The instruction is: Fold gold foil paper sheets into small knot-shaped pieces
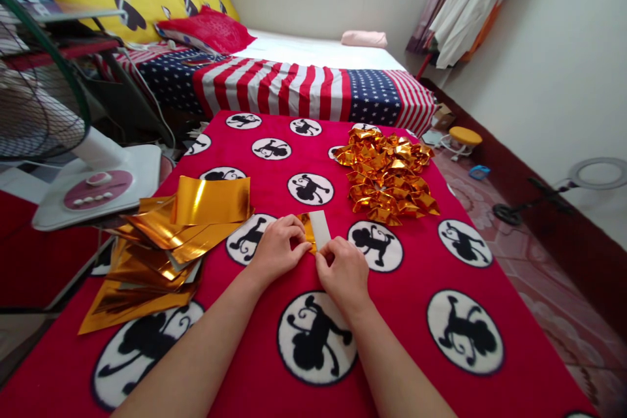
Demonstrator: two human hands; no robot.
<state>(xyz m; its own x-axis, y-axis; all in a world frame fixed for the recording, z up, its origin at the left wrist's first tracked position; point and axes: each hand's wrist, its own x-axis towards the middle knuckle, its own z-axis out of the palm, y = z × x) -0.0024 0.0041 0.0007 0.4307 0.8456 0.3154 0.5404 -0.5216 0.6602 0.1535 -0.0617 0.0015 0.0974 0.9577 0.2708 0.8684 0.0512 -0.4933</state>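
Note:
Between my two hands, low over the red cloth, is a small sheet of gold foil paper (321, 230), partly folded so a pale strip of its back faces up. My left hand (281, 245) grips its left edge with fingers curled. At the lower right edge, the thumb and fingers of my right hand (344, 269) pinch the same sheet. A loose stack of flat gold foil sheets (212, 201) lies to the left of my left hand. Beyond my right hand sits a heap of folded gold foil pieces (386, 173). My fingers hide parts of the sheet's edges.
The table is covered by a red cloth (401, 313) with black monkey figures in white circles. A white fan base (100, 176) stands left of it. Behind is a bed with a flag-patterned cover (294, 88). A yellow stool (465, 137) is on the floor at right.

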